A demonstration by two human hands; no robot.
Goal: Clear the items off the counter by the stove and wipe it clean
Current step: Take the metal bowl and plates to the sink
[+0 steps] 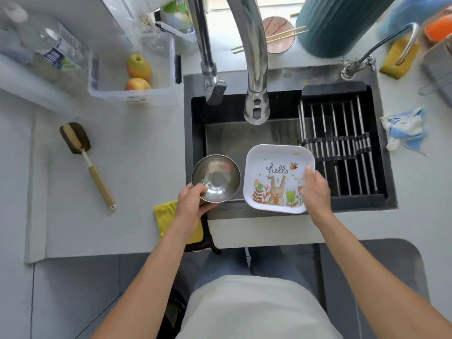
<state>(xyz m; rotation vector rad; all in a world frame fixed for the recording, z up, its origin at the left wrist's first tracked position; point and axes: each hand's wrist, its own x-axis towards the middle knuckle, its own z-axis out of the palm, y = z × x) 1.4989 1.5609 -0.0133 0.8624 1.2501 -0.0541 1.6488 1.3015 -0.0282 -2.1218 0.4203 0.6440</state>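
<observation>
Head view: left hand (193, 204) grips the steel bowl (216, 178) by its near rim; right hand (315, 189) pinches the square rabbit plate (278, 178) at its right edge. Both are held over the sink (244, 135), probably for setting down to free the worktop (137, 143). Yellow cloth (163, 216) lies partly hidden beneath the left wrist.

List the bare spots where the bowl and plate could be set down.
Sink basin floor under the faucet, left of the rack. Counter between brush and sink edge. Crowded: back ledge, and right counter around the rag.
</observation>
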